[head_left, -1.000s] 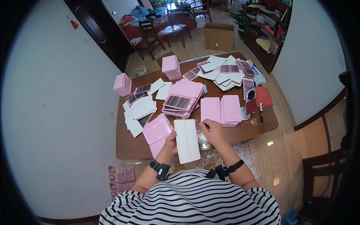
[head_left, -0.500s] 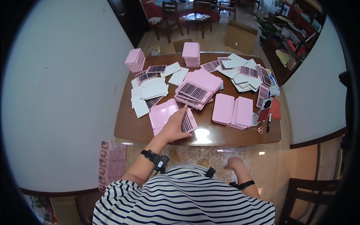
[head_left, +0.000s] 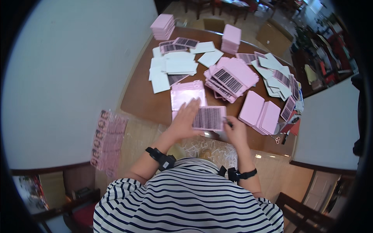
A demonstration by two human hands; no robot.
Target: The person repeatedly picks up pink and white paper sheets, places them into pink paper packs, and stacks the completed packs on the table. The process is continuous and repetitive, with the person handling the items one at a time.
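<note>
My left hand [head_left: 187, 120] grips the left side of a pink-edged lash tray [head_left: 210, 118] with rows of dark strands, its fingers reaching over an open pink case [head_left: 188, 94]. At the tray's right edge is my right hand [head_left: 236, 132], fingers closed around a small dark thing [head_left: 229, 123] too blurred to name. Just beyond the tray, more lash trays [head_left: 228, 80] lie on a pile of pink cases [head_left: 243, 70].
Closed pink cases [head_left: 251, 108] lie at the right, near scissors [head_left: 277, 139] and a black marker [head_left: 285, 137]. White cards [head_left: 180, 63] spread at the left, more white cards [head_left: 272, 73] at the far right. Pink stacks [head_left: 162, 26] stand along the table's [head_left: 134, 93] far edge.
My right hand has come up from below the table edge to the tray's right side. The tray has turned straighter, with my left hand still on it. The whole view has tilted.
</note>
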